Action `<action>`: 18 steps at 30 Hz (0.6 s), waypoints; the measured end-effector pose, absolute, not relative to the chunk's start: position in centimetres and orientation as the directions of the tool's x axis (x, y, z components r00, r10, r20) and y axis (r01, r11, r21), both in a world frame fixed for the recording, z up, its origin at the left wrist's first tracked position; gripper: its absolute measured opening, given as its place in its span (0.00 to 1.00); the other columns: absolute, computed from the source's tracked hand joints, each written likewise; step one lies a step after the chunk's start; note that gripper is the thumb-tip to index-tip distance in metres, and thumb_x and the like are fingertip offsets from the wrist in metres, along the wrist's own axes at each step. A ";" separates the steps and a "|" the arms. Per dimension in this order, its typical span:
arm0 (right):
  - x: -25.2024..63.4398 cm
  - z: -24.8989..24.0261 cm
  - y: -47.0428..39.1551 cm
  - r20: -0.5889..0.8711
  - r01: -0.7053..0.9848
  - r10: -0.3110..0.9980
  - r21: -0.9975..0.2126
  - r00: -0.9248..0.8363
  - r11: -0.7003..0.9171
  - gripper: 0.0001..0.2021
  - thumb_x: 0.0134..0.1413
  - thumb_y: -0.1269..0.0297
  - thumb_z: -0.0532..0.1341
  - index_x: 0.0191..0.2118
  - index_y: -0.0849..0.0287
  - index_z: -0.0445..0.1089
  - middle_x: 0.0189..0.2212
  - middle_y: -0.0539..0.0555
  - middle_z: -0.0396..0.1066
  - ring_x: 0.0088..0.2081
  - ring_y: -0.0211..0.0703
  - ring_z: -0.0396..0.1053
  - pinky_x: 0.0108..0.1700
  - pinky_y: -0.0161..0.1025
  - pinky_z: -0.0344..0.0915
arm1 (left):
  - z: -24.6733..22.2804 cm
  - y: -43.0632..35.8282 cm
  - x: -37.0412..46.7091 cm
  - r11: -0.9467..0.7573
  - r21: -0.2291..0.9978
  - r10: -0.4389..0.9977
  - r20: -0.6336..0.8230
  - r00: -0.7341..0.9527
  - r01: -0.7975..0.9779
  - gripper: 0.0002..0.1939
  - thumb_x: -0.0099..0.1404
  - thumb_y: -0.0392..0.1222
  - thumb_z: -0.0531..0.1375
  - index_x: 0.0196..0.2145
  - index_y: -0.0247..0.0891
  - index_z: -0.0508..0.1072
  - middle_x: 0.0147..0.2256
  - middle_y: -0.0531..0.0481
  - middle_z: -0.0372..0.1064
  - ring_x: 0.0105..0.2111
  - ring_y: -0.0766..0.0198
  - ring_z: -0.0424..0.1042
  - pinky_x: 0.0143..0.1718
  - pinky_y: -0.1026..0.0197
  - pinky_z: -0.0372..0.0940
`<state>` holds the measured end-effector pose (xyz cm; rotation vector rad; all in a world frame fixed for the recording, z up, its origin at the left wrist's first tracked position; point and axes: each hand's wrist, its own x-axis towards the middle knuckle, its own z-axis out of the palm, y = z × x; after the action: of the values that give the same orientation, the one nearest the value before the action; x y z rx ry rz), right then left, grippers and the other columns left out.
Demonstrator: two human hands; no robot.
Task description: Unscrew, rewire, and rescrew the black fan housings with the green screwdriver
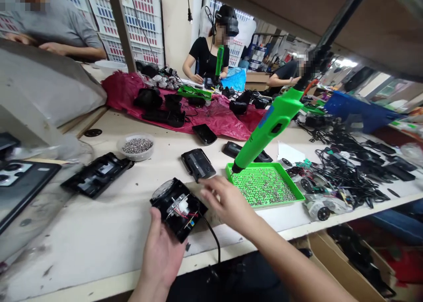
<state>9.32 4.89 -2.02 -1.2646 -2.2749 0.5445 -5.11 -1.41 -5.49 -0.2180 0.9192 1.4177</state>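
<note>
My left hand (163, 249) grips an open black plastic housing (178, 207) from below, tilted above the bench. A round grille, a metal and white part and red wires show inside it, and a black cord hangs from its right side. My right hand (228, 200) is just right of the housing, its fingers stretched out and apart. Its fingertips are close to a black plastic cover (200, 163) lying on the bench; whether they touch it I cannot tell. A green electric screwdriver (269, 128) hangs with its tip over a green tray (299, 194) of small screws.
A clear bowl (137, 147) of screws stands left, near a black half shell (95, 176). Cords and motor parts (330, 178) pile up at right. Black parts lie on pink plastic sheeting (120, 90) behind. Co-workers (208, 51) sit across the bench.
</note>
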 end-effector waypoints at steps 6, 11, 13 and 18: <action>8.4 -3.9 10.8 0.145 0.860 0.931 -0.357 -0.334 0.364 0.35 0.57 0.59 0.62 0.65 0.71 0.52 0.61 0.73 0.58 0.61 0.65 0.59 0.61 0.54 0.61 | -5.6 -1.3 -5.1 0.170 0.354 0.773 -0.627 -0.099 -0.919 0.23 0.70 0.56 0.48 0.56 0.48 0.71 0.47 0.49 0.77 0.48 0.59 0.75 0.53 0.56 0.65; 8.1 -5.5 11.8 0.065 0.872 0.937 -0.349 -0.343 0.343 0.37 0.55 0.54 0.63 0.65 0.70 0.54 0.52 0.73 0.67 0.51 0.68 0.68 0.50 0.59 0.68 | -5.7 -1.5 -5.1 0.199 0.375 0.785 -0.614 -0.082 -0.906 0.27 0.68 0.61 0.48 0.56 0.46 0.71 0.49 0.46 0.76 0.53 0.55 0.71 0.57 0.51 0.62; 8.1 -5.7 11.6 0.071 0.868 0.934 -0.350 -0.351 0.353 0.40 0.52 0.53 0.65 0.65 0.71 0.53 0.53 0.73 0.67 0.52 0.68 0.68 0.50 0.58 0.68 | -5.7 -1.5 -5.1 0.206 0.381 0.800 -0.596 -0.069 -0.901 0.28 0.68 0.60 0.48 0.56 0.44 0.71 0.49 0.45 0.76 0.55 0.54 0.70 0.58 0.49 0.61; 8.5 -5.3 11.4 0.097 0.845 0.931 -0.396 -0.351 0.360 0.38 0.51 0.60 0.65 0.65 0.69 0.54 0.55 0.72 0.67 0.54 0.65 0.68 0.54 0.55 0.67 | -5.7 -1.4 -5.2 0.199 0.351 0.796 -0.603 -0.058 -0.915 0.23 0.70 0.53 0.48 0.57 0.46 0.70 0.49 0.47 0.76 0.54 0.56 0.70 0.60 0.50 0.59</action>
<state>8.51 11.37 -5.29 -1.5710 -2.3210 0.4012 -5.20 -1.39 -5.66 -0.1824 0.8247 1.4083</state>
